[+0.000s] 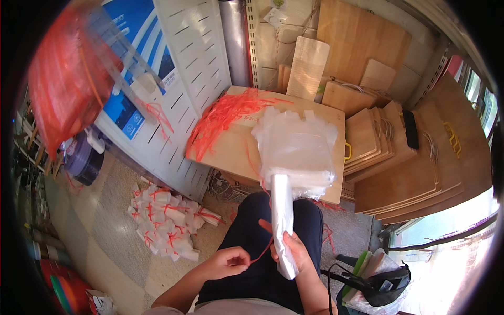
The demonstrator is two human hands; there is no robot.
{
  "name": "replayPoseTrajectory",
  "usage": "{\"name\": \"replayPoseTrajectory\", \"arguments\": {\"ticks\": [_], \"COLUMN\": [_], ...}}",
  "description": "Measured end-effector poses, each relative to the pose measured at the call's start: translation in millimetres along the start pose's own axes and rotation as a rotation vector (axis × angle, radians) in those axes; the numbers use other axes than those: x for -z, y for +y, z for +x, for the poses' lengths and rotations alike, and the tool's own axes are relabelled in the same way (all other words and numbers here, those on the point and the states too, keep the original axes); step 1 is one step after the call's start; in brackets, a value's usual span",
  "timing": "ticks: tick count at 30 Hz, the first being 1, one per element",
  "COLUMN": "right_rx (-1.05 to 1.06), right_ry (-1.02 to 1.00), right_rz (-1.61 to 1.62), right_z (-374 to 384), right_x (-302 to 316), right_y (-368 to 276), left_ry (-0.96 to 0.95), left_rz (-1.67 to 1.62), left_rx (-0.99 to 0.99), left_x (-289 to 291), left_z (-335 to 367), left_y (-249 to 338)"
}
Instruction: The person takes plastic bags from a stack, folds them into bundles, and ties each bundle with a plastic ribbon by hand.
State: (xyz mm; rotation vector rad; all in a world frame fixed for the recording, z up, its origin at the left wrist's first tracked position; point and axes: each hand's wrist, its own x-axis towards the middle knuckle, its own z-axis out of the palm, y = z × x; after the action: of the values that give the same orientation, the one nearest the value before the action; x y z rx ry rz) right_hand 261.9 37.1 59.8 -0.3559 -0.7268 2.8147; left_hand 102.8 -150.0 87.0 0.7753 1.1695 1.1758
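My right hand (297,253) is wrapped round the lower part of a long folded bundle of whitish plastic bags (282,210), held upright above my lap. A thin red plastic strip (261,255) runs from the bundle to my left hand (229,262), whose thumb and fingers pinch its end. Just beyond the bundle, a flat stack of clear white plastic bags (296,142) lies on a low light-brown table (227,149). Loose red strips (220,123) are heaped along the table's far left side.
Several tied white bundles (168,220) lie piled on the floor at left. Wooden cutting boards (362,139) stand at right and behind the table. A white slotted panel (197,58) rises at left, near a large red bag (71,79). A black bag (388,283) sits at lower right.
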Motion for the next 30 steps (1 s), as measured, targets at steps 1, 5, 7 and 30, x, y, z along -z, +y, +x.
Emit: {"name": "replayPoseTrajectory", "arguments": {"ticks": [1, 5, 7, 30], "right_rx": [0.080, 0.226, 0.250, 0.196], "right_ry": [0.038, 0.213, 0.259, 0.132], "right_rz": [-0.033, -0.149, -0.149, -0.307], "right_z": [-2.0, -20.0, -29.1, -43.5], "right_x": [-3.9, -3.6, -2.1, -24.4], "right_y": [-1.6, 2.6, 5.9, 54.6], "left_ry": [0.002, 0.187, 0.250, 0.158], "left_rz": [-0.005, 0.220, 0.254, 0.106], "left_rx": [-0.006, 0.129, 0.146, -0.182], "left_x": [2.9, 25.4, 35.1, -29.5], "left_z": [-13.5, -69.0, -97.4, 0.3], "left_y": [-3.8, -15.6, -20.3, -20.0]}}
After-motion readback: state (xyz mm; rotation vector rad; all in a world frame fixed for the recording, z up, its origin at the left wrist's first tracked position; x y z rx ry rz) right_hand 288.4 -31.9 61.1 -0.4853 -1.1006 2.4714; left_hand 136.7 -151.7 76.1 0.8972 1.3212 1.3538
